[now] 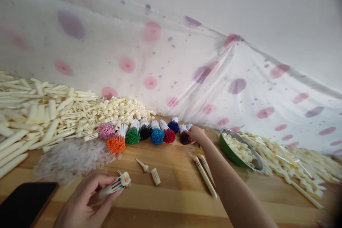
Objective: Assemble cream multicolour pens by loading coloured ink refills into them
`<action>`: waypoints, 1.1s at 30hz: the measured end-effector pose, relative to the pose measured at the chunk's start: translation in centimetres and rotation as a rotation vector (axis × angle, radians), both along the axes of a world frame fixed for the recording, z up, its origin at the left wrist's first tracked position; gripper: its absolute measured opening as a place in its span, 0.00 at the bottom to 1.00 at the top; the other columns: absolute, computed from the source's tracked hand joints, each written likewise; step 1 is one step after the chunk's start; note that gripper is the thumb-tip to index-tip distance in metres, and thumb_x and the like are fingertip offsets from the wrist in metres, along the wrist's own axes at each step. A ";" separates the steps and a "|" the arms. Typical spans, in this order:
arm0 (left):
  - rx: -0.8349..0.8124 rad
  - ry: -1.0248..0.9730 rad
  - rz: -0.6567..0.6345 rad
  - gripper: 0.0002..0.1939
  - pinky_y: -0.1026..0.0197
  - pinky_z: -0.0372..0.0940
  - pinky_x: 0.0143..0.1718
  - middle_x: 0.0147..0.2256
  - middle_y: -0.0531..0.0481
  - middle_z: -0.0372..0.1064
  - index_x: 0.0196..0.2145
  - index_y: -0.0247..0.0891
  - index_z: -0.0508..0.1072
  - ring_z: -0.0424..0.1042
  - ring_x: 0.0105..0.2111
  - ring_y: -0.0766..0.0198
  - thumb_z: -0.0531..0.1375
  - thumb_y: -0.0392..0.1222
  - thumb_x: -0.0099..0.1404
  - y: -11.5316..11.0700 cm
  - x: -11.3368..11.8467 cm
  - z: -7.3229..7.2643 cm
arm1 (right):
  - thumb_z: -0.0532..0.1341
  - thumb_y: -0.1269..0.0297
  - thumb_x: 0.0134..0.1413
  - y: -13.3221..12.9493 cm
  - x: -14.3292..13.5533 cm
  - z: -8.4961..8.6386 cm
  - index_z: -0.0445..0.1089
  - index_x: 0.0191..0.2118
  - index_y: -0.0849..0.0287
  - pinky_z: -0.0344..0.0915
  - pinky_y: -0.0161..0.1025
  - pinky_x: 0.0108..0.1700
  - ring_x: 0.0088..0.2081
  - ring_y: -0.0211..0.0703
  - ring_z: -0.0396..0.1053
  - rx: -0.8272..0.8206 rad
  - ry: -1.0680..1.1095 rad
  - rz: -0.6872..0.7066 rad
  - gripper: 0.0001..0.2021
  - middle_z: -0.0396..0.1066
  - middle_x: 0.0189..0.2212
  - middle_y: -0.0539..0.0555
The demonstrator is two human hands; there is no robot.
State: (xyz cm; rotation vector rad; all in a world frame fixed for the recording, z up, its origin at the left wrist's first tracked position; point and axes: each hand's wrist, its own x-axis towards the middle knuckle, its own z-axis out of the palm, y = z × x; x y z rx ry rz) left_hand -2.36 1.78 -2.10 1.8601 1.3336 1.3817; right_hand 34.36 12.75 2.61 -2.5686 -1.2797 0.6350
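The cream slotted barrel (114,188) is above the near part of the bench (165,206), tilted, its open end up and coloured strips showing in its slots. The left hand (85,203) holds it, narrowed between thumb and fingers. That grip looks good for careful work: firm low on the barrel, with mouth and slots uncovered. A harder squeeze or steeper tilt could upset what sits inside.

The right hand (197,134) reaches forward to the dark bundle (184,137) of thin sticks, fingers bunched narrow; whether they pinch a stick, I cannot tell. Here a light fingertip touch on one stick would suit best, as a broad grab could topple or spread the bundle.

Left of it lie the deep blue bundle (173,125), then red (169,136), light blue, black, green, orange and pink ones, close enough that a low forearm sweep might disturb them. Between the hands are a pointed piece (142,165) and a short slotted piece (155,177), just beside each other. Two pens (205,178) lie near the right forearm, so lifting the arm clear would be wise. Beyond it sits a green bowl (232,154) of small cream parts
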 end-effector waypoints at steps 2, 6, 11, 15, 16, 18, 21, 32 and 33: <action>0.051 0.041 -0.027 0.06 0.69 0.70 0.25 0.27 0.58 0.73 0.30 0.48 0.68 0.74 0.27 0.63 0.59 0.51 0.58 0.1 -0.2 0.3 | 0.56 0.63 0.60 -0.1 0.7 -0.1 0.65 0.49 0.60 0.68 0.46 0.42 0.42 0.44 0.69 -0.009 0.095 -0.034 0.13 0.67 0.46 0.56; 0.099 0.117 -0.089 0.05 0.68 0.71 0.31 0.28 0.59 0.74 0.31 0.48 0.67 0.75 0.25 0.64 0.61 0.45 0.57 0.4 -0.6 0.7 | 0.56 0.62 0.60 -0.7 1.4 -0.4 0.65 0.49 0.61 0.68 0.46 0.42 0.42 0.44 0.69 0.039 0.262 -0.111 0.13 0.67 0.46 0.56; 0.075 0.112 -0.112 0.05 0.70 0.71 0.29 0.30 0.57 0.75 0.32 0.48 0.68 0.76 0.30 0.64 0.61 0.45 0.58 0.3 -0.8 0.2 | 0.56 0.63 0.60 -1.6 1.3 -0.5 0.65 0.49 0.60 0.68 0.46 0.42 0.42 0.44 0.69 0.145 0.426 -0.203 0.13 0.66 0.47 0.56; 0.041 0.125 -0.109 0.05 0.72 0.71 0.27 0.31 0.57 0.75 0.32 0.47 0.68 0.77 0.29 0.64 0.61 0.45 0.57 0.2 -0.9 0.0 | 0.57 0.63 0.60 -2.1 0.5 -0.4 0.64 0.49 0.61 0.69 0.46 0.41 0.41 0.44 0.69 0.223 0.543 -0.231 0.13 0.67 0.46 0.56; 0.037 0.126 -0.107 0.05 0.72 0.71 0.27 0.30 0.57 0.75 0.31 0.47 0.68 0.77 0.29 0.64 0.61 0.45 0.57 0.2 -0.9 0.0 | 0.57 0.63 0.60 -2.3 0.2 -0.4 0.64 0.49 0.61 0.69 0.45 0.41 0.41 0.44 0.69 0.241 0.567 -0.227 0.13 0.67 0.45 0.56; 0.043 0.125 -0.109 0.06 0.72 0.71 0.27 0.30 0.57 0.75 0.31 0.47 0.68 0.76 0.29 0.64 0.62 0.45 0.57 0.2 -0.8 0.1 | 0.57 0.63 0.60 -2.7 -0.5 -0.4 0.65 0.48 0.62 0.69 0.44 0.39 0.40 0.43 0.70 0.274 0.602 -0.212 0.13 0.68 0.44 0.56; 0.043 0.115 -0.117 0.05 0.71 0.71 0.28 0.30 0.56 0.74 0.31 0.46 0.68 0.76 0.29 0.64 0.61 0.45 0.57 0.3 -0.6 0.1 | 0.56 0.65 0.60 -3.9 -1.5 0.0 0.67 0.43 0.62 0.70 0.39 0.35 0.35 0.38 0.70 0.330 0.612 -0.181 0.09 0.70 0.39 0.53; 0.187 0.154 -0.123 0.08 0.66 0.70 0.33 0.31 0.53 0.70 0.32 0.44 0.67 0.73 0.32 0.64 0.56 0.30 0.58 0.2 -0.3 0.4 | 0.58 0.63 0.54 -14.9 -10.1 4.0 0.66 0.28 0.57 0.64 0.30 0.20 0.20 0.35 0.67 0.469 0.454 0.550 0.06 0.70 0.20 0.49; 0.216 0.167 -0.130 0.09 0.66 0.70 0.34 0.32 0.53 0.70 0.32 0.43 0.67 0.73 0.33 0.64 0.55 0.29 0.58 0.2 -0.3 0.6 | 0.59 0.65 0.53 -15.3 -10.9 4.1 0.67 0.27 0.57 0.63 0.29 0.20 0.19 0.35 0.66 0.478 0.377 0.604 0.06 0.70 0.18 0.48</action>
